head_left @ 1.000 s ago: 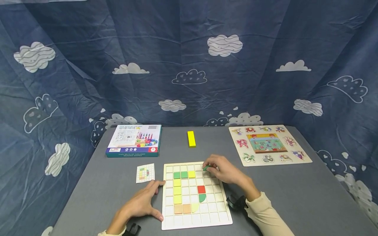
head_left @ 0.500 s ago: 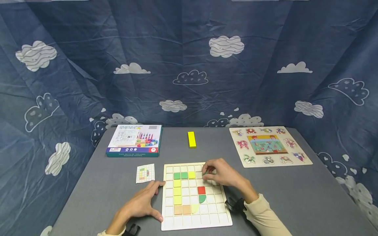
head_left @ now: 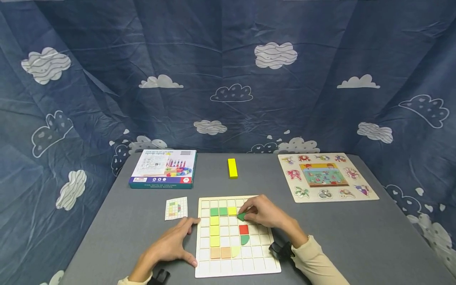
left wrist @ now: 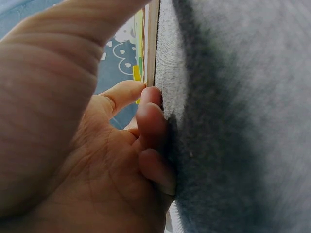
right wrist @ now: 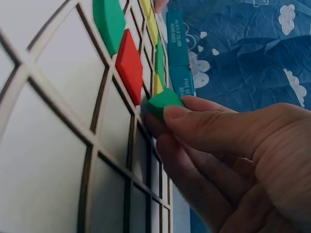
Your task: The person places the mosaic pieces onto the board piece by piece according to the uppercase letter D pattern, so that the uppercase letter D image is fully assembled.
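My right hand [head_left: 265,211] pinches a green tile [right wrist: 164,102] between thumb and fingers. In the head view it holds this tile over the wooden grid board [head_left: 236,268], close to the right of a yellow square tile [head_left: 232,211] and above a red square tile [head_left: 244,229]. Just below the red one lies a green quarter-round tile [head_left: 244,240]. Other green, yellow and orange tiles sit in the grid's cells. My left hand [head_left: 171,243] rests on the table with thumb and index finger spread, both touching the board's left edge. The left wrist view shows its palm and partly bent fingers.
A small pattern card [head_left: 176,208] lies left of the board. Farther back stand a boxed toy set [head_left: 163,170] and a yellow bar [head_left: 232,168]. A wooden animal puzzle [head_left: 327,176] lies at the back right. A blue cloud-print curtain [head_left: 231,111] hangs behind the table.
My right hand has moved slightly left and toward me with the green tile, from the grid's upper right to beside the yellow square. The left hand has stayed at the board's edge.
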`<state>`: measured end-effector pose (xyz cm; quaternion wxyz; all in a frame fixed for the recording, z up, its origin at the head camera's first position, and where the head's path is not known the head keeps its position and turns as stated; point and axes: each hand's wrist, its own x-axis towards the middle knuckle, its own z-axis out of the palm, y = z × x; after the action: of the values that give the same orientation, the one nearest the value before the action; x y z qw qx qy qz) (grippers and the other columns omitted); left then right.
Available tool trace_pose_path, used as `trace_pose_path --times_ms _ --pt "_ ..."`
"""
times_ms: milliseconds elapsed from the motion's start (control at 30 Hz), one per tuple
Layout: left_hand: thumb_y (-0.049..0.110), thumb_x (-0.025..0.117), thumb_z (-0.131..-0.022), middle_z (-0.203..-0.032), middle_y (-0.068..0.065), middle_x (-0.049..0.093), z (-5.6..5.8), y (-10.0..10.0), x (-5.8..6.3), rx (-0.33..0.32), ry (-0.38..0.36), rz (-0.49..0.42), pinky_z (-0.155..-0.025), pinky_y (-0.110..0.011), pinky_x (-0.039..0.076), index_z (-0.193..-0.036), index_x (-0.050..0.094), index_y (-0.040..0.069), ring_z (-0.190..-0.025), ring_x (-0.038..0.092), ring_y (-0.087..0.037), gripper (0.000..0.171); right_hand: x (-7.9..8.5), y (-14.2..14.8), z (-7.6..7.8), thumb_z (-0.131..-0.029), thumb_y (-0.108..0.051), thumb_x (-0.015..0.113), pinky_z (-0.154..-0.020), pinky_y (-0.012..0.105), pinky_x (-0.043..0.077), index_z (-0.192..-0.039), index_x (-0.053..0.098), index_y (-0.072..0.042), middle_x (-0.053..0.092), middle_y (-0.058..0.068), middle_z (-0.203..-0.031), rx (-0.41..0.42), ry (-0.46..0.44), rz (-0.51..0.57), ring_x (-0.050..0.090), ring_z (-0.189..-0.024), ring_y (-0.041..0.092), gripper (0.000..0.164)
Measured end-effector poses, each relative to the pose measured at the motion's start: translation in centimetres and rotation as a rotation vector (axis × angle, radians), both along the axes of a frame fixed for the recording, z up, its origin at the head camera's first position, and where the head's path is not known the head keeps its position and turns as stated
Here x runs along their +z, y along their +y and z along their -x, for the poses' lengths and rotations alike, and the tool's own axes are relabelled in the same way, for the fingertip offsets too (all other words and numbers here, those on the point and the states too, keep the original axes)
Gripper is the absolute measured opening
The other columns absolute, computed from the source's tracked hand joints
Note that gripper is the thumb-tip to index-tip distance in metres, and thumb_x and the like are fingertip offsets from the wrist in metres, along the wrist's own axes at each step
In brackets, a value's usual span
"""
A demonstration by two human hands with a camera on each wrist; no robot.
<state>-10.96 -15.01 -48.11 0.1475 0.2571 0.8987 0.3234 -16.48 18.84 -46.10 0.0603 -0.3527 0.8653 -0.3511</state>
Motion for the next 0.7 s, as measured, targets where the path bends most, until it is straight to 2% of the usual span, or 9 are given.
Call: trace_pose_path --times_ms 200,400,533,700 --pt "0.053 0.093 -0.052 -0.110 0.002 0.048 0.01 0.00 0.09 0.004 -0.002 0.001 -0.081 -0.033 0.043 -0.145 0.042 0.017 -0.093 0.049 -0.015 0.112 -0.12 -0.58 -0.01 -0.087 -0.005 0.075 -0.069 0.020 0.049 -0.100 0.077 -0.010 0.073 -0.001 -0.094 0.001 0.050 -0.073 0.057 -0.076 0.002 0.014" --pt "0.053 0.093 -0.052 -0.108 0.002 0.048 0.03 0.05 0.13 -0.002 0.021 0.005 -0.079 -0.031 0.042 -0.145 0.043 0.015 -0.091 0.048 -0.015 0.111 -0.32 -0.82 -0.18 -0.089 -0.001 0.067 -0.065 0.020 0.039 -0.110 0.075 -0.011 0.063 -0.002 -0.088 -0.006 0.116 -0.135 0.044 -0.071 0.004 0.024" --pt "0.053 0.093 -0.053 -0.108 0.002 0.048 0.01 0.08 0.17 -0.005 0.019 0.004 -0.079 -0.031 0.042 -0.145 0.043 0.015 -0.090 0.048 -0.014 0.111 -0.42 -0.91 -0.31 -0.091 -0.001 0.065 -0.065 0.021 0.039 -0.108 0.073 -0.010 0.061 -0.001 -0.085 0.008 0.145 -0.127 0.044 -0.072 0.004 0.021" --pt "0.054 0.092 -0.053 -0.108 0.002 0.048 -0.07 0.06 0.18 -0.009 0.023 0.005 -0.079 -0.030 0.042 -0.144 0.043 0.014 -0.091 0.048 -0.014 0.111 -0.59 -1.08 -0.34 -0.094 -0.006 0.067 -0.069 0.023 0.044 -0.106 0.071 -0.011 0.064 -0.006 -0.081 0.003 0.122 -0.118 0.051 -0.071 0.001 0.015"
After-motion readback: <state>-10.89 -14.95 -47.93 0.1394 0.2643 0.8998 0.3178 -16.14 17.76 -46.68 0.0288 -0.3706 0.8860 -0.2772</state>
